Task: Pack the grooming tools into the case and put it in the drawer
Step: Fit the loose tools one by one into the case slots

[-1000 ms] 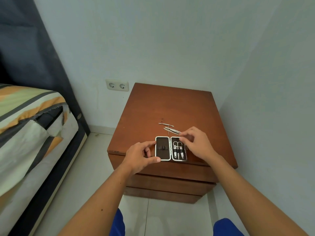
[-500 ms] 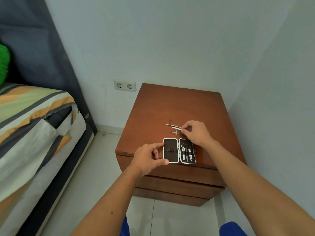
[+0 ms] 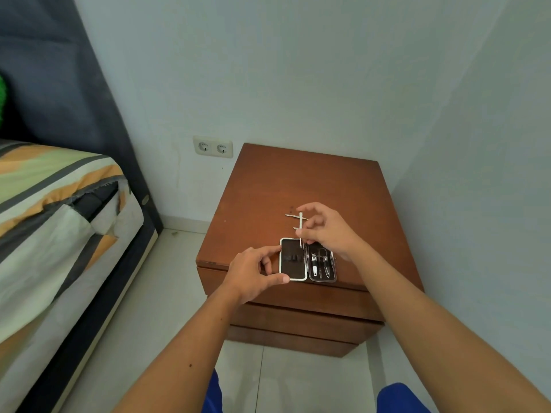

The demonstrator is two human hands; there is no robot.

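Note:
An open white-rimmed grooming case point(image 3: 293, 259) lies near the front edge of the brown nightstand point(image 3: 298, 186). Its right half holds several metal tools point(image 3: 321, 263). My left hand point(image 3: 253, 271) grips the case's left edge between thumb and fingers. My right hand point(image 3: 325, 229) pinches a thin metal tool point(image 3: 300, 226), held upright above the top edge of the case's left half. Another slim metal tool point(image 3: 290, 215) lies on the nightstand top just behind; one more is partly hidden by the held tool and my fingers.
The nightstand has shut drawer fronts point(image 3: 301, 320) below its top. A bed with striped bedding point(image 3: 56, 204) stands at the left, with tiled floor between. A double wall socket point(image 3: 213, 147) is behind. The right wall runs close beside the nightstand.
My right hand has picked up one thin tool from the nightstand top and turned it upright over the case. My left hand keeps its hold on the case edge.

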